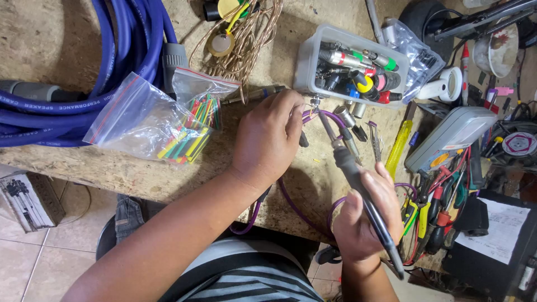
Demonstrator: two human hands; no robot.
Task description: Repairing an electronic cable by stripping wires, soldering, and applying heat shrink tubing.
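My left hand (267, 137) rests on the wooden bench (67, 45) and pinches the end of a purple cable (335, 118) near a small metal connector (315, 102). My right hand (366, 215) grips a grey soldering iron (349, 170) like a pen. Its tip points up toward the connector and the cable end. The purple cable loops down off the bench edge between my arms.
A clear plastic tub of audio connectors (352, 67) stands just beyond the hands. A zip bag of coloured tubing pieces (162, 126) lies at left beside coiled blue cable (112, 50). A multimeter (453, 137), probes and pliers crowd the right side.
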